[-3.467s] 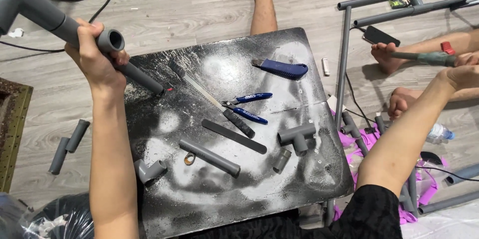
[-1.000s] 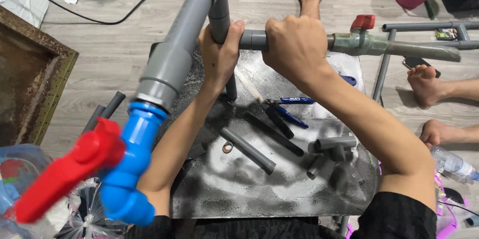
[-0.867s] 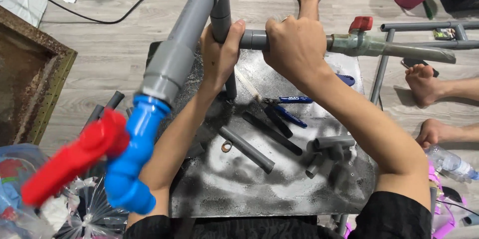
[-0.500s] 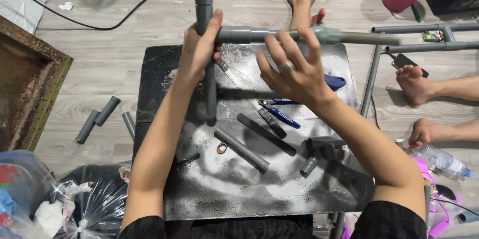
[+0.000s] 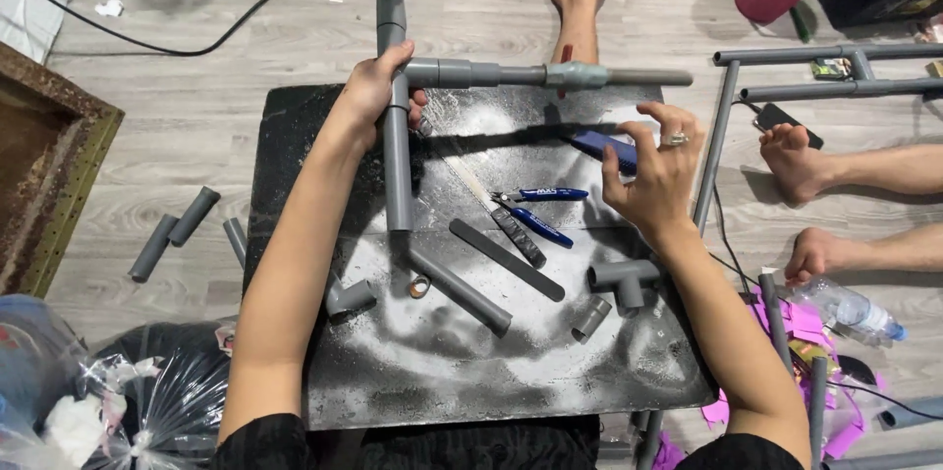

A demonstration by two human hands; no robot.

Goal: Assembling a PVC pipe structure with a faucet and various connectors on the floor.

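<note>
A: Pipe assembly (image 5: 397, 151) stands over the board (image 5: 295, 136), left hand (image 5: 378, 92) clenched at the joint to steady it.
B: Right hand (image 5: 656, 170)?
A: Open, holds nothing, hovers by the cutters (image 5: 540, 210).

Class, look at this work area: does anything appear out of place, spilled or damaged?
Yes. Short pipe offcuts lie loose on the floor left of the board, away from the other pieces. The board's dark surface is scuffed with pale patches. Pink scraps litter the floor at the right. The left hand grips the pipe frame.
</note>
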